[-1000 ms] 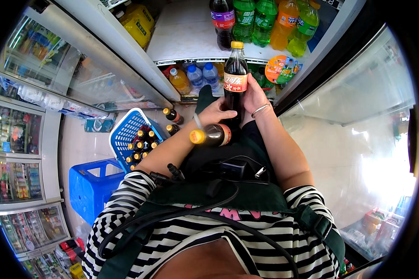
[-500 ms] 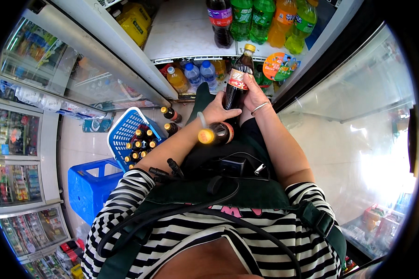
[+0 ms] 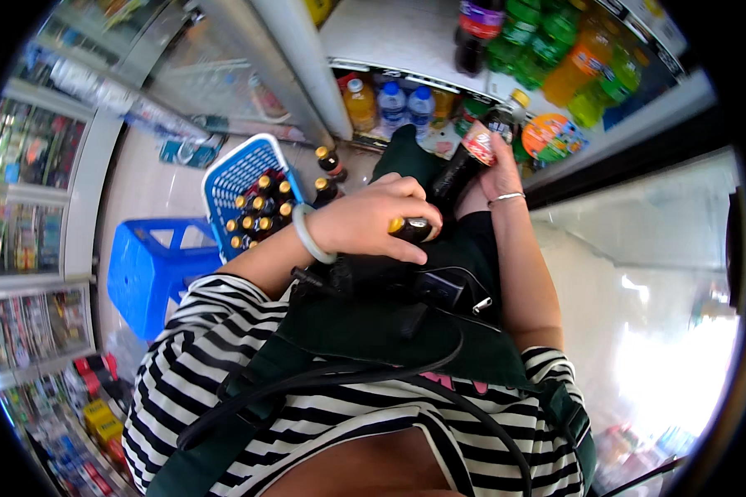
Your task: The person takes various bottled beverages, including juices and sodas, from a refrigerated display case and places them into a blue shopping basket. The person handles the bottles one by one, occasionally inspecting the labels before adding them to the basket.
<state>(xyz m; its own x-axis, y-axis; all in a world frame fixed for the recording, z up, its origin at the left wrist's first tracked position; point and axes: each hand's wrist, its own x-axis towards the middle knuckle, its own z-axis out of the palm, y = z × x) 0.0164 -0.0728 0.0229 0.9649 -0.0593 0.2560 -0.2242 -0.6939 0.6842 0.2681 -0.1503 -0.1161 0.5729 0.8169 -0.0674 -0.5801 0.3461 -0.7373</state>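
In my right hand (image 3: 499,172) is a dark soda bottle (image 3: 477,146) with a yellow cap and a red and pale label. It leans with its cap toward the fridge shelf, and my fingers are closed around its label. My left hand (image 3: 380,217) lies over a second dark soda bottle (image 3: 414,229) on my lap, its fingers curled around the neck and yellow cap. Most of that second bottle is hidden under the hand. Two more dark bottles with yellow caps stand on the floor left of my leg, the farther bottle (image 3: 331,164) fully in sight.
A blue basket (image 3: 210,192) with several yellow-capped bottles stands at my left, beside a blue stool (image 3: 138,277). Ahead, the fridge shelf (image 3: 373,37) carries dark, green bottles (image 3: 547,45) and orange ones. Blue-capped bottles (image 3: 392,104) sit lower. A glass door (image 3: 638,224) stands at right.
My left hand has left the first bottle and closed over the one on my lap. My right hand now holds the first bottle alone, tilted further right. The view has turned.
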